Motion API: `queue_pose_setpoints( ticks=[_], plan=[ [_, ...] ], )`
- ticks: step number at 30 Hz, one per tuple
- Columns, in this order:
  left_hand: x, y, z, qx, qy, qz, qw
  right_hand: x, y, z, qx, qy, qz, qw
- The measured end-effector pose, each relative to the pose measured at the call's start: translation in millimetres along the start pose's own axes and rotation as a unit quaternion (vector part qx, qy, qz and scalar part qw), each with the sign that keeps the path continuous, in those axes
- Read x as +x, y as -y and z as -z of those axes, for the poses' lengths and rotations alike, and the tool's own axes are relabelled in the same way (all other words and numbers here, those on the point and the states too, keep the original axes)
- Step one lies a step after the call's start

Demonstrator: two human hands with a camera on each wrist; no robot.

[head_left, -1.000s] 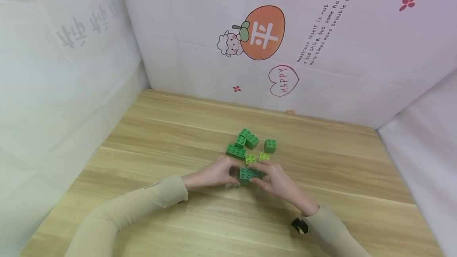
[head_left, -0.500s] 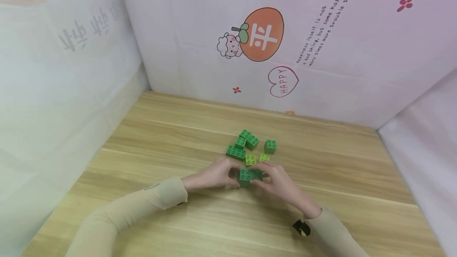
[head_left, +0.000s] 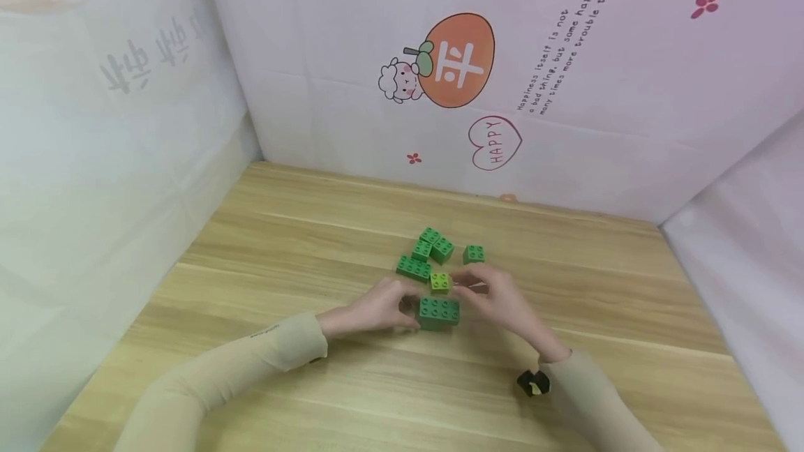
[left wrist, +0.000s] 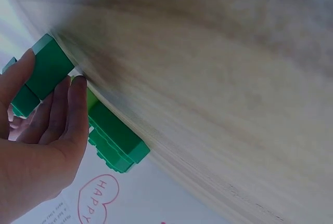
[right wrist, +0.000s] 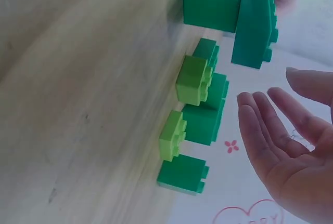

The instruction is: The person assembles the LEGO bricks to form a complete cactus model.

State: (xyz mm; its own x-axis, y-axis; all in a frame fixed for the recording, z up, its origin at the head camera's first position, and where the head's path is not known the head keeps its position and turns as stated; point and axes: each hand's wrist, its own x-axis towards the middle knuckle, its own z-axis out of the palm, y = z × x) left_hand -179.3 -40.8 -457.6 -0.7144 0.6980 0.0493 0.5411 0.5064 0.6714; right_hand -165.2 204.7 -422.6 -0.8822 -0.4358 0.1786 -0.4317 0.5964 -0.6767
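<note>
Two beige sleeves [head_left: 222, 361] rise from the bottom edge of the frame over a wood-grain desk [head_left: 383, 396], a black object [head_left: 534, 383] showing beside the cuff at lower right. Just below the center, a person's left hand [head_left: 380, 305] grips a green stack [head_left: 438, 312] of building blocks, thumb on one side and fingers on the other; eight studs line its top, and both wrist views show two tiers. To its right, the right hand [head_left: 496, 295] holds nothing, thumb and fingers parted, as the right wrist view shows, its fingertips near the stack and a lime block [head_left: 440, 282]. A second lime block [right wrist: 171, 135], masked by the right hand in the head view, stands on the desk in the right wrist view. Beyond the stack, slightly left, lies a long green brick [head_left: 413, 268], with three small green blocks [head_left: 442, 250] clustered just above it in the frame. A lone green block [head_left: 474, 254] sits apart, farther right, above the right hand. Filling the top of the frame, a pale backdrop [head_left: 326, 117] carries a red heart outline [head_left: 495, 143] reading "HAPPY" and an orange oval [head_left: 457, 61] beside a cartoon sheep [head_left: 400, 80].
</note>
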Motion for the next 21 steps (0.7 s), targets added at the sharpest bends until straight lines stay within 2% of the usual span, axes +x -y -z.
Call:
queue_pose_setpoints(
  ticks=[9, 21],
  plan=[
    [0.0, 0.0, -0.2, 0.002, -0.003, 0.005, 1.0, 13.1, -8, 1, 0.02, 0.027, -0.048, 0.9983],
    [-0.4, -1.0, -0.5, -0.003, 0.001, 0.011, 0.9999, 23.8, -14, -8, -0.006, 0.044, -0.087, 0.9952]
  ],
)
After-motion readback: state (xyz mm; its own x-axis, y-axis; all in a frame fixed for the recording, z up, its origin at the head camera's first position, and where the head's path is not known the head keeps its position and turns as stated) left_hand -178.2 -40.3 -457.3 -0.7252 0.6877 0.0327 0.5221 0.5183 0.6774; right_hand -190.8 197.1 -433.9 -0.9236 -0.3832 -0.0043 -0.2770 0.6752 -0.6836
